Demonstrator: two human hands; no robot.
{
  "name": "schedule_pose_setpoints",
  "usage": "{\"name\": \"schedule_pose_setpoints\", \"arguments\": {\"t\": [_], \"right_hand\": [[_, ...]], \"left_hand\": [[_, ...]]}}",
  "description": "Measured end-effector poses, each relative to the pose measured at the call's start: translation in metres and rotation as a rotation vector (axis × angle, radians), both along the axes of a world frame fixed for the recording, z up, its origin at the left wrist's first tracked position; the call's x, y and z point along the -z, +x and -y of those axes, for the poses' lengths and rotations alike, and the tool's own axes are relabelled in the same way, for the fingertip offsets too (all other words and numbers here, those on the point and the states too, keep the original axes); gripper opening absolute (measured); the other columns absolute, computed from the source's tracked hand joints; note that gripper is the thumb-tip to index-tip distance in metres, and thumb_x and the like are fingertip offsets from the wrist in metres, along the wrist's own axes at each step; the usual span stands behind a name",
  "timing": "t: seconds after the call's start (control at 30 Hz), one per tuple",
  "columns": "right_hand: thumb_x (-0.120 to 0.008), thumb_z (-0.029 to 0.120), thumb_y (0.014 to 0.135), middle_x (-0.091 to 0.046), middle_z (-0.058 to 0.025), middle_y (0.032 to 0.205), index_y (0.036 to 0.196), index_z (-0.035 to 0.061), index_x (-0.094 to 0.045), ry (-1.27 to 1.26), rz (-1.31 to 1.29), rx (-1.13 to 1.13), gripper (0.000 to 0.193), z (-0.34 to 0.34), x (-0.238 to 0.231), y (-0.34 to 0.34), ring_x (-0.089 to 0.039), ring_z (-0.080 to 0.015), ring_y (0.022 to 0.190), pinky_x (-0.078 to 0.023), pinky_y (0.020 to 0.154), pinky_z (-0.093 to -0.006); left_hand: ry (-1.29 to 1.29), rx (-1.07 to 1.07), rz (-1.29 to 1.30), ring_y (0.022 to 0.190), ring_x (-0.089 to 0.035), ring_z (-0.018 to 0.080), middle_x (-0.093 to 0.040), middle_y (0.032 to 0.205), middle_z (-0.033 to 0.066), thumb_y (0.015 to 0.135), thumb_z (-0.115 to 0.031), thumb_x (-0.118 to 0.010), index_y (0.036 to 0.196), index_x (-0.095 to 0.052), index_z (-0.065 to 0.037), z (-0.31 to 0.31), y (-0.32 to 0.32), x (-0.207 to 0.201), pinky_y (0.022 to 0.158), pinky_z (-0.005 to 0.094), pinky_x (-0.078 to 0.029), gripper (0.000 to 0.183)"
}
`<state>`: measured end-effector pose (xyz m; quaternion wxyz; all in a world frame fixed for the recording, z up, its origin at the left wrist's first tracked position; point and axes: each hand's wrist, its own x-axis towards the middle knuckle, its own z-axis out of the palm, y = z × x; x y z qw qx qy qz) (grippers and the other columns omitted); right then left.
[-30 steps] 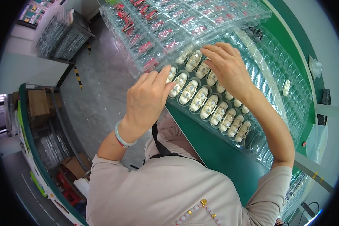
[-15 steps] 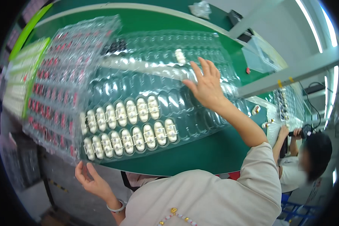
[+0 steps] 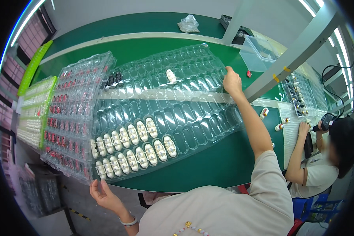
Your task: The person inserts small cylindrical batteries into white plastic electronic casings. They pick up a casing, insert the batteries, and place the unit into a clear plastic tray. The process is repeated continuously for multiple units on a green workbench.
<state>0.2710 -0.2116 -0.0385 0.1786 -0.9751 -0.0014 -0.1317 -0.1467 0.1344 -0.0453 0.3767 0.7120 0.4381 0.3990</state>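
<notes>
A large clear plastic blister tray (image 3: 192, 142) with oval pockets lies across the green table. Two rows of white oval parts (image 3: 150, 154) fill its near left pockets. Another white part (image 3: 171, 76) lies toward the tray's far side, with small black parts (image 3: 115, 78) at its far left. My right hand (image 3: 233, 83) is closed at the tray's right edge, its fingers bent and partly hidden. By the near left corner, my left hand (image 3: 106, 198) has its fingers apart and holds nothing; whether its fingertips touch the tray I cannot tell.
At the left stand clear trays with red parts (image 3: 67, 114) and a green-rimmed tray of white pieces (image 3: 35, 112). A grey post (image 3: 291, 51) slants up at the right. Beyond it a co-worker (image 3: 314, 169) handles a black device. A clear bin (image 3: 259, 51) sits behind.
My right hand has gone from hovering spread above the tray to its right edge, where its fingers have closed. My left hand stays by the near left corner. The view has shifted.
</notes>
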Motion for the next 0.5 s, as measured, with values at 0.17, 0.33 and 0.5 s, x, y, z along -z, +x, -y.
{"name": "schedule_pose_setpoints", "arguments": {"t": [0.17, 0.33, 0.5], "right_hand": [[-0.054, 0.001, 0.075, -0.064, -0.0251, 0.091, 0.092, 0.0001, -0.065, 0.023, 0.077, 0.038, 0.021, -0.022, -0.005, 0.03, -0.062, -0.0406, 0.088, -0.05, 0.077, -0.046], [-0.054, 0.003, 0.075, -0.065, -0.0239, 0.087, 0.08, -0.0015, -0.067, -0.077, 0.076, 0.084, 0.014, -0.037, -0.025, 0.035, -0.064, -0.0397, 0.084, -0.053, 0.072, -0.0444], [-0.054, 0.005, 0.077, -0.065, -0.0245, 0.088, 0.082, -0.002, -0.065, -0.154, 0.103, 0.08, 0.014, -0.042, -0.05, 0.033, -0.063, -0.0407, 0.084, -0.052, 0.073, -0.0459]], "left_hand": [[0.062, 0.049, 0.012, 0.11, -0.05, 0.0203, -0.047, 0.122, 0.0123, 0.089, -0.005, -0.057, 0.104, -0.056, 0.004, 0.01, 0.003, 0.0, 0.091, 0.0333, -0.046, 0.018], [0.081, 0.038, 0.007, 0.11, -0.051, 0.0231, -0.05, 0.121, 0.0138, 0.088, -0.005, -0.057, 0.103, -0.057, 0.004, 0.012, 0.006, 0.0, 0.093, 0.0356, -0.043, 0.017], [0.106, 0.046, -0.047, 0.11, -0.051, 0.0232, -0.053, 0.119, 0.0134, 0.089, -0.008, -0.056, 0.101, -0.059, 0.004, 0.011, 0.005, -0.001, 0.092, 0.0354, -0.043, 0.016]]}}
